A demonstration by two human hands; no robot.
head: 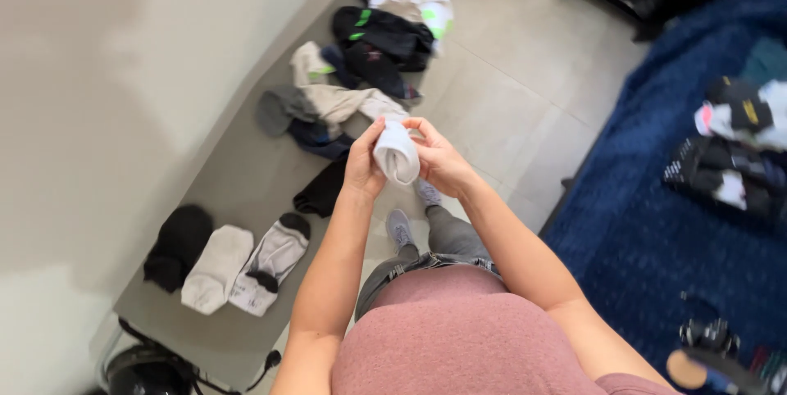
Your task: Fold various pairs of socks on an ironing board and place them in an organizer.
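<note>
Both hands hold a white rolled sock (396, 153) in front of me, above the edge of a grey bench (238, 174). My left hand (362, 164) grips its left side with fingers curled over the top. My right hand (437, 157) closes on its right side. Just beyond the hands, a loose pile of socks (352, 67) in grey, beige, black, navy and white lies on the far part of the bench. A single black sock (321, 190) rests close below my left hand.
Three folded sock bundles, black (177, 246), white (216, 268) and white with black ends (270, 262), sit in a row on the near bench. A blue bedspread (656, 223) with more socks (734, 153) lies at right. Tiled floor (508, 83) between; dark objects at the bottom left.
</note>
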